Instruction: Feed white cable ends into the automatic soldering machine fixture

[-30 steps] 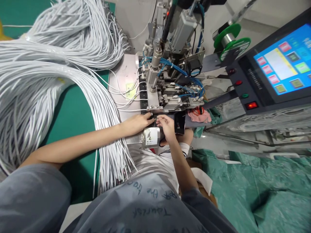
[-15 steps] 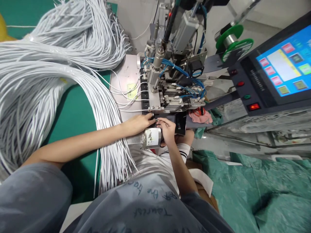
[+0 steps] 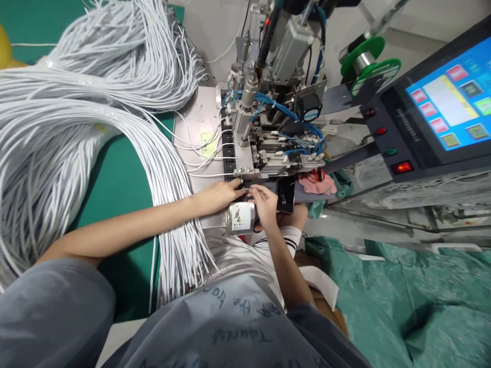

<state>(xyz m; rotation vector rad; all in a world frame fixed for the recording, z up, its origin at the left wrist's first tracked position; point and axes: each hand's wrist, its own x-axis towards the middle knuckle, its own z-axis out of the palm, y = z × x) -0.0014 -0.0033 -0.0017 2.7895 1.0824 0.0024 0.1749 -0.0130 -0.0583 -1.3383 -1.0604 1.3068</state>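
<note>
My left hand (image 3: 218, 197) lies at the front of the machine (image 3: 245, 128), its fingers pressed together and reaching right. What is in them is hidden. My right hand (image 3: 265, 203) meets it from the right, thumb and forefinger pinched on a small shiny metal piece (image 3: 247, 190), too small to make out. The two sets of fingertips nearly touch. Just below them sits a metal box with a white label (image 3: 241, 216). Several white cables (image 3: 203, 175) run into black slots (image 3: 229, 151) of the machine, behind my left hand.
Big bundles of white cable (image 3: 126, 97) cover the green table (image 3: 118, 168) on the left. A black phone-like slab (image 3: 286, 195) lies right of my hands. Beyond are a pink cloth (image 3: 317, 182), a green spool (image 3: 364, 64) and a lit control screen (image 3: 452, 102). Green sheeting (image 3: 383, 301) lies lower right.
</note>
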